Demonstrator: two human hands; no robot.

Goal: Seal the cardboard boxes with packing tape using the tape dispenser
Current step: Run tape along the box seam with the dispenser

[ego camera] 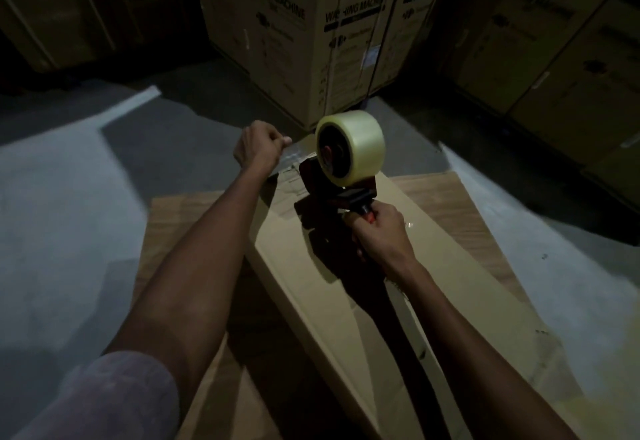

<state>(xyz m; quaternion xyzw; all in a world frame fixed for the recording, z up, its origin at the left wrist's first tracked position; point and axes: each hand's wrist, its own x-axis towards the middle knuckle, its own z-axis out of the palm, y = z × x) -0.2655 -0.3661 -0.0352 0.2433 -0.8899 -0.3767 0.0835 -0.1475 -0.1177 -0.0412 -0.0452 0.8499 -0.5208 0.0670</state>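
**Tape stretched at the far end of the long box**

Your right hand (375,231) has its grip wrapped round the handle of the tape dispenser (341,181), fingers curled tight about the black and red grip bar. The dispenser stands on top of the long cardboard box (433,287), near the box's far end, with its roll of clear tape (351,146) upright above the frame and facing left.

Your left hand (258,146) is out beyond the dispenser, off the box's far left corner, its grip pressed together in a fist that pinches the free end of the tape. A short strip of tape (298,159) runs from that fist back to the dispenser's mouth, shining faintly in the dim light. Where exactly the strip meets the cardboard is hard to make out in the gloom.

The long box lies slantwise on a wood-grain tabletop (446,204), which shows on both sides of it. A dark band runs along the top of the box from the dispenser back towards you.

A grey concrete floor (69,197) spreads to the left and right. Behind it, large printed cartons (311,41) marked for washing machines stand stacked close together. A pale sleeve (114,401) covers your left upper arm.
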